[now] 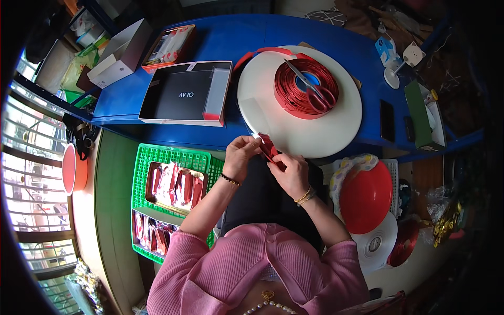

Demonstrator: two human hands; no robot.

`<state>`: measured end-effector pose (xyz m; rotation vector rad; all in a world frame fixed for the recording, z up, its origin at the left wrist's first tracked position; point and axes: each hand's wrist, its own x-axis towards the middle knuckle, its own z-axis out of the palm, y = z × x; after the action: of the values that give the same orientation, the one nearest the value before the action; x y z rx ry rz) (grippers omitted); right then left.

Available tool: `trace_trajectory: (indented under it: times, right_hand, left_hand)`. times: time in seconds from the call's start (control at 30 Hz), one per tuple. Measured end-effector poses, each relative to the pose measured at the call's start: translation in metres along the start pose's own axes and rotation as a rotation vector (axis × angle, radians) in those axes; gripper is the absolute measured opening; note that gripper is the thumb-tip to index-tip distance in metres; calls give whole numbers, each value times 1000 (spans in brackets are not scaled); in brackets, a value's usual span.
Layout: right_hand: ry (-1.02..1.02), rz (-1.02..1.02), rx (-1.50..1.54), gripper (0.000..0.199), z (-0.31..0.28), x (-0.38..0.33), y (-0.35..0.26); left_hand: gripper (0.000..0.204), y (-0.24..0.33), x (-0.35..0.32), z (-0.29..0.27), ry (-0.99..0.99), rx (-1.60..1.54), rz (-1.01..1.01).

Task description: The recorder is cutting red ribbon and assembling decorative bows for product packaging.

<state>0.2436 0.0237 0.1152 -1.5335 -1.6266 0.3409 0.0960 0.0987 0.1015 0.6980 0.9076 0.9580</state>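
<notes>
My left hand (239, 156) and my right hand (292, 172) are close together over my lap, at the near edge of a round white board (251, 102). Both pinch a short, folded piece of dark red ribbon (268, 147); a small white bit shows at its upper end by my left fingertips. On the board lies a large roll of red ribbon (286, 100) with a blue core. Scissors (318, 103) with dark red handles rest across this roll, their blades toward the far left. A red strip (274, 50) runs along the board's far edge.
A green basket (137, 178) on the left holds boxes of red-and-white pieces. An open black-lined box (178, 94) stands on the blue table (231, 34). To the right are a phone (387, 121), a green box (417, 118), a red bowl (366, 197) and a white reel (386, 231).
</notes>
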Motion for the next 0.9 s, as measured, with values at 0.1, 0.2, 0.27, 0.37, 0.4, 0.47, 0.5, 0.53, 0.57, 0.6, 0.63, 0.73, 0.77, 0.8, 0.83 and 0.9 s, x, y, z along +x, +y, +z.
trace_trajectory:
  times: [0.1,0.2,0.27,0.37,0.4,0.47,0.5,0.53,0.57,0.6,0.63,0.73,0.77,0.8,0.83,0.9]
  right_hand:
    - [7,4,-17,13,2,0,3]
    - [14,-1,-16,12,-1,-1,1]
    - [-2,-18,3,13,-4,-1,-6]
    - [-24,-46,13,14,1,-1,-12]
    - [-3,-73,19,14,6,-2,-11]
    - [-86,-43,36,24,10,-8,-5]
    - [-56,-91,-8,36,7,-7,-10]
    - [-26,-140,-53,49,1,-6,-17]
    - [-111,-132,-37,71,-3,-12,-17]
    - [-97,-183,-58,73,-5,-16,-16]
    - [-83,-235,-78,74,-5,-21,-14]
    - [-12,-329,-157,64,5,-29,0]
    - [49,-379,-214,57,8,-31,3]
    - [47,-383,-213,57,8,-31,4]
    - [43,-387,-246,48,8,-31,5]
    - [40,-393,-279,38,8,-31,5]
  left_hand:
    - [6,-10,-14,9,-42,55,13]
    - [12,-10,-15,6,-165,181,-27]
    - [20,-2,-12,12,-115,51,-9]
    - [24,-5,-2,11,-196,-50,-62]
    - [25,-6,-2,13,-218,-154,-90]
    - [23,-3,-3,17,-226,-297,-129]
    - [23,-5,0,12,-264,-380,-136]
    - [23,-1,2,9,-136,-349,-172]
    - [23,-2,6,1,-126,-354,-171]
    - [22,2,9,-2,-118,-357,-169]
    - [22,5,7,-4,-95,-376,-192]
    - [21,9,2,-1,-45,-407,-245]
    - [21,8,1,-2,-45,-408,-244]
    - [21,6,1,-4,-53,-431,-260]
    - [21,6,1,-5,-60,-455,-275]
    - [21,7,-1,-7,-66,-464,-288]
